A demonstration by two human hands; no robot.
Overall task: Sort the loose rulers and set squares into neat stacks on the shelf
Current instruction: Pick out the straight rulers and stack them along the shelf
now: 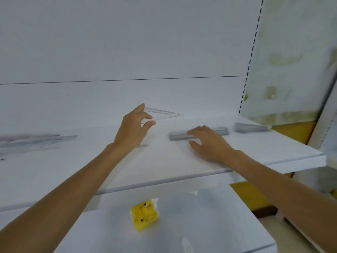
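Nearest me, on the lower white shelf board [228, 225], sits a small yellow toy block with cartoon faces [145, 216], with bare board on both sides of it. Above it runs the rounded front edge of the upper white shelf [164, 183], which both forearms cross.

On that shelf my right hand [206, 143] lies low, its fingers nearly straight across a grey stack of clear plastic rulers [179, 137] and its thumb on the board just in front; it grips nothing. Open shelf lies between this stack and the front edge.

At the far left edge of view, a loose blurred heap of clear rulers [32, 141] lies well apart from both hands. To the right, near the shelf's end, a second grey stack [249, 128] lies just beyond the first.

Farther back, my left hand [134, 126] pinches one corner of a clear triangular set square [164, 114] between thumb and fingers, lifted off the board near the white back panel [127, 42]. A slotted upright [251, 57] bounds the right.
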